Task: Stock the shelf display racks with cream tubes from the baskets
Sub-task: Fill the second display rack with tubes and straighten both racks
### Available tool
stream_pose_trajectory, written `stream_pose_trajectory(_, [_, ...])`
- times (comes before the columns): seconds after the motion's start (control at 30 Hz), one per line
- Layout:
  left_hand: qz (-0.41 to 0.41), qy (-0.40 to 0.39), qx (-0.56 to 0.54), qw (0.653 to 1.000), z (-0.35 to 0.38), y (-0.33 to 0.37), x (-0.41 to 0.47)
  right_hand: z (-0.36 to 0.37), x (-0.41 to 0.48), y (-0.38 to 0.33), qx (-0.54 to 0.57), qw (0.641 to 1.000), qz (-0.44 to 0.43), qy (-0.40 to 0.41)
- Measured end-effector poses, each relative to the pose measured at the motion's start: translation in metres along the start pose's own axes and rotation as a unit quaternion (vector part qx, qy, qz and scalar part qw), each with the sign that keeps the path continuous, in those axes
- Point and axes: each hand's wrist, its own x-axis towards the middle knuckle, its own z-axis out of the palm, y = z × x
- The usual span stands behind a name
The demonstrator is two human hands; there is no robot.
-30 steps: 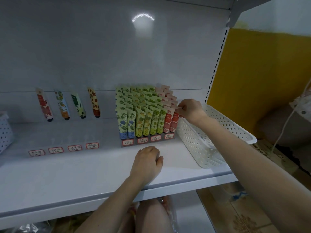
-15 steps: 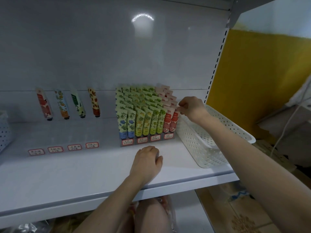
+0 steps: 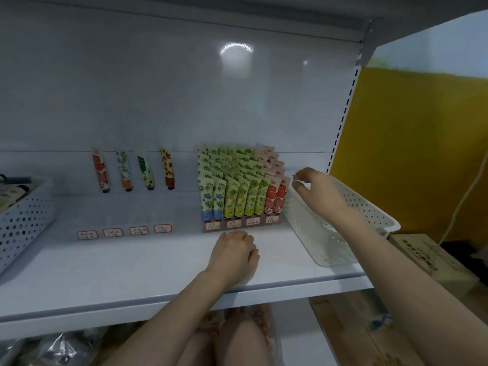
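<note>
Head view gives us the white shelf (image 3: 132,270) with two display racks on it: a full rack (image 3: 240,188) of cream tubes at centre-right and, to its left, a nearly bare rack (image 3: 124,231) holding only four upright sample tubes (image 3: 133,170) along the back. We find the right hand (image 3: 315,192) hovering over the near-left corner of the white perforated basket (image 3: 343,233), just beside the red tubes (image 3: 274,199) at the full rack's right edge; its fingers are spread and loosely curled, and we see nothing in its grasp. The left hand (image 3: 232,253) rests on the shelf just in front of the full rack's label strip, fingers curled under, and we cannot tell whether it holds anything. The relation that matters: the white basket appears empty, so remaining stock lies well to the left, in the blue-grey basket (image 3: 23,220) at the frame's edge, which holds contents we cannot identify. The left hand is the nearer one to it, and the bare rack stands between the two. Tubes stand with their long axis vertical, caps down. Against the earlier frames, the right hand has lifted off the top of the red tubes and opened, drawing back towards the basket; the left hand has not shifted.
</note>
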Motion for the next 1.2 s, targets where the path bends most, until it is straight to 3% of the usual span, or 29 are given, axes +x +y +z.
stream_pose_trajectory(0.3, [-0.04,-0.024,0.089,0.995,-0.061,-0.037,-0.059,0.03,-0.049,-0.06,0.027,0.995,-0.092,-0.036])
stream_pose_trajectory(0.7, [-0.146,-0.008,0.19,0.971,-0.141,-0.055,-0.161,0.072,-0.108,-0.144,0.04,0.976,-0.094,-0.19])
stream_pose_trajectory(1.2, [-0.255,0.001,0.306,0.917,-0.216,-0.053,-0.254,0.071,-0.143,-0.256,0.104,0.956,-0.208,-0.18])
